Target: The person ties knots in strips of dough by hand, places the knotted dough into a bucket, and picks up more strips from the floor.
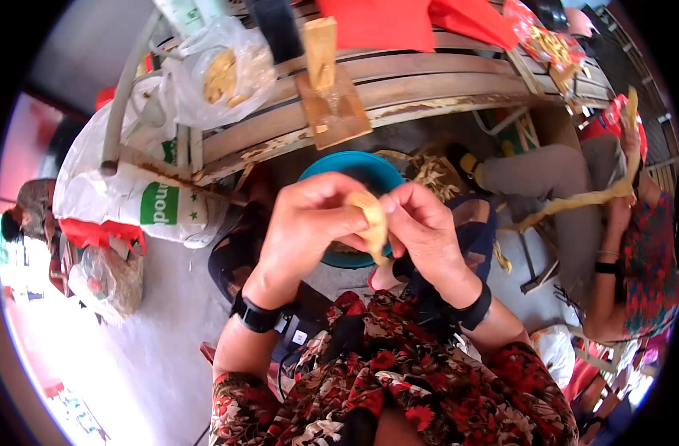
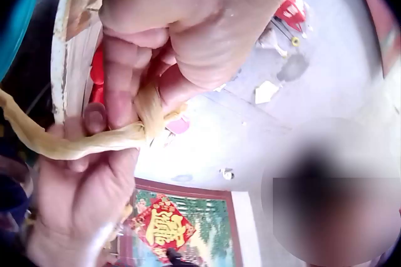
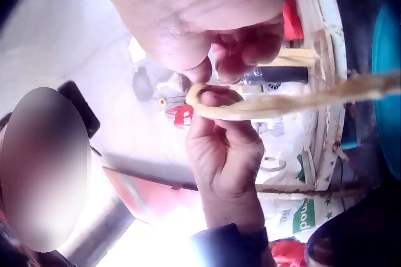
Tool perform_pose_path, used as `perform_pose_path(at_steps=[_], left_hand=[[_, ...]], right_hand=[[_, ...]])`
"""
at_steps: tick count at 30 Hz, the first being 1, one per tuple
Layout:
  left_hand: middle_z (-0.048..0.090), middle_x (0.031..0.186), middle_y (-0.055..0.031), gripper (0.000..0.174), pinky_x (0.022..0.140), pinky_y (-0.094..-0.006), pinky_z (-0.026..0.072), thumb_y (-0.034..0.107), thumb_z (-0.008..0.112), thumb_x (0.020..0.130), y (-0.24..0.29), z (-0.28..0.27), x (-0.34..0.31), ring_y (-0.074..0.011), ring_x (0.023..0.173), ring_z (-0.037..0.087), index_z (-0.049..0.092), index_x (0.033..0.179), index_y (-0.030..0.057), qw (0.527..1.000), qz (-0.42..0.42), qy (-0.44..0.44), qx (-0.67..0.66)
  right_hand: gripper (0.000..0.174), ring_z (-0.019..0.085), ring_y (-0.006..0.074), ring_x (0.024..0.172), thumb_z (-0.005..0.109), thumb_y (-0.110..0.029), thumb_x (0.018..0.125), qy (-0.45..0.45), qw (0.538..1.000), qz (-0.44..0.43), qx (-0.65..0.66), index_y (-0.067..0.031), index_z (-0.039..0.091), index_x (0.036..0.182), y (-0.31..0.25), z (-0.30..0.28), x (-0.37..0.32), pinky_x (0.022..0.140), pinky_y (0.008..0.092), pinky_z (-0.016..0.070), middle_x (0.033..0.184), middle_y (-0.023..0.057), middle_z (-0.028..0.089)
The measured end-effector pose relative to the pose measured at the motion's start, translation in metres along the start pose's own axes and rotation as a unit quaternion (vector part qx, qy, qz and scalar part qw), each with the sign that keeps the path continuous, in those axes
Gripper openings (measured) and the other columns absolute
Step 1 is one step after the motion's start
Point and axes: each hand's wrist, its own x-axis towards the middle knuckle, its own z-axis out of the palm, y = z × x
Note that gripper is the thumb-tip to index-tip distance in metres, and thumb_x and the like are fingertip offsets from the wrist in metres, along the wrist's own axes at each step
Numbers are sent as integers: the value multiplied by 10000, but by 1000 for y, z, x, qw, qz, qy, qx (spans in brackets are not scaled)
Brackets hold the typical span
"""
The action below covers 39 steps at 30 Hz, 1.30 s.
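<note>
In front of the chest, my left hand [image 1: 306, 223] pinches a pale yellow, flat, pliable strip [image 1: 374, 223] between thumb and fingers. My right hand [image 1: 428, 234] meets it from the other side, its thumb and fingertips gripping the strip near the left fingertips. The left wrist view shows the strip [image 2: 81, 147] folded over at the left fingers, its long end trailing across the right hand. From the right wrist, the strip [image 3: 276, 107] curls round at the fingertips. Below both hands stands a teal basin [image 1: 347, 160], its inside partly hidden by them.
A slatted bench [image 1: 428, 78] runs ahead, bearing a wooden board with an upright block [image 1: 321, 56] and a clear bag [image 1: 228, 74] of yellow pieces. At right, another person [image 1: 644, 245] holds a long yellow strip [image 1: 577, 201]. A white sack [image 1: 153, 201] stands left.
</note>
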Motion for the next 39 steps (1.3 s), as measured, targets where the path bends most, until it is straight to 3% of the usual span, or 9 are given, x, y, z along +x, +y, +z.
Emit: perform_pose_path(at_steps=[5, 10, 14, 18, 22, 25, 30, 37, 39], left_hand=[[640, 805, -72, 107, 630, -239, 535, -53, 562, 784, -17, 12, -3, -111, 708, 619, 602, 884, -55, 981, 111, 83, 134], [633, 947, -69, 248, 738, -230, 483, -46, 561, 838, -22, 18, -13, -87, 843, 574, 595, 1082, -19, 976, 132, 10, 175], [625, 887, -111, 250, 685, -285, 521, 61, 499, 835, -37, 10, -7, -168, 785, 624, 525, 1064, -35, 992, 76, -4, -102], [613, 823, -139, 472, 628, -337, 527, 356, 456, 843, -52, 13, -13, -241, 677, 622, 511, 1045, -68, 989, -26, -73, -129], [557, 646, -130, 460, 481, -348, 493, 324, 437, 874, -57, 11, -12, -227, 473, 528, 507, 1050, -95, 972, -35, -119, -198], [543, 615, -113, 371, 457, -324, 486, 258, 448, 903, -45, 18, -12, -210, 478, 532, 519, 1036, -81, 997, -28, -31, -72], [472, 639, 52, 246, 428, -163, 225, 208, 479, 910, -29, 37, -20, -8, 492, 352, 579, 1008, 5, 978, 19, 36, 205], [596, 756, -5, 79, 621, -184, 398, 53, 658, 802, -21, -14, -26, -59, 666, 510, 629, 845, -7, 962, 92, 66, 249], [596, 764, -6, 78, 627, -180, 397, 39, 660, 794, -13, -10, -28, -60, 678, 517, 633, 849, -10, 956, 104, 66, 266]], right_hand=[[480, 494, 15, 573, 617, 0, 816, 6, 970, -118, -214, -93, 415, 1241, -10, 4, -16, 447, 173, 395, 947, 7, 539], [458, 468, 29, 495, 557, -4, 814, 54, 998, -18, -36, -75, 410, 1242, -4, -1, -23, 385, 183, 355, 923, 56, 582], [546, 492, 59, 492, 555, 24, 817, -103, 967, 32, 230, -56, 364, 1323, -6, -9, -26, 387, 164, 335, 904, 82, 631], [509, 580, 97, 592, 555, 7, 847, -122, 975, 26, 185, -42, 360, 1315, -17, -14, -29, 467, 177, 417, 938, 88, 623], [340, 575, 106, 564, 573, -52, 853, -71, 990, -112, 57, -68, 454, 1171, -4, -8, -29, 502, 272, 470, 843, 60, 600], [234, 562, 132, 539, 627, -173, 842, 57, 970, -141, -191, -62, 523, 1020, -3, -12, -33, 512, 283, 458, 751, 62, 589], [346, 519, 159, 492, 547, -283, 902, -14, 988, -111, -108, -32, 518, 666, 7, -11, -30, 476, 284, 406, 553, 47, 532], [182, 528, 42, 590, 502, -192, 928, -154, 984, 75, -54, -44, 591, 872, -9, -36, -31, 473, 164, 391, 707, -11, 580], [406, 617, 100, 702, 494, -374, 918, -156, 985, 67, -6, -1, 584, 1053, -14, -38, -24, 469, 236, 451, 875, 51, 641]])
